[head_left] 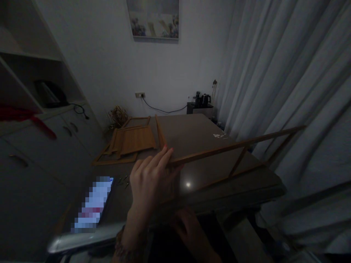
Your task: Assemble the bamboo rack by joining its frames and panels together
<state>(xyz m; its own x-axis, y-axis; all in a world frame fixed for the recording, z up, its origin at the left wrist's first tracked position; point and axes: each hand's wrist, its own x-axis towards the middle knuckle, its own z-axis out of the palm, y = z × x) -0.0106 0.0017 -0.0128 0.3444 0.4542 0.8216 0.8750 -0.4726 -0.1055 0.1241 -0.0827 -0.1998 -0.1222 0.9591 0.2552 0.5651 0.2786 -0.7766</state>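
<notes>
A ladder-like wooden frame (205, 155) runs from the centre of the frame out to the right, its long upper rail slanting up toward the right edge and short crosspieces dropping to a lower rail. The left hand (146, 179) pinches its near end, fingers laid along the top and the thumb partly hidden underneath. Just past the fingertips, a narrow wooden piece (160, 131) points away toward the far side; whether it joins the frame cannot be told. The right hand (189, 230) is low in the centre, in shadow below the table edge; whether it grips anything cannot be told.

All this is over a brown table (189, 128), with white marks (219, 135) on its surface right of centre. Left of the narrow piece lies a slatted wooden panel (138, 138), with thin wooden framing (117, 161) showing beneath it. A few small screws (125, 178) are scattered just left of the left hand, and beside them, at lower left, lies a phone (94, 204) with a lit, pixelated screen. A beaded bracelet (120, 248) circles the left wrist.

Farther out, a dried plant (117, 115) stands behind the panel, black kitchen appliances (205, 99) sit beyond the table's far right corner, pale curtains (274, 73) fill the right side, and a painting (155, 18) hangs at top centre. At left, a dark kettle (51, 94) and red cloth (16, 114) rest on a white cabinet (41, 146).
</notes>
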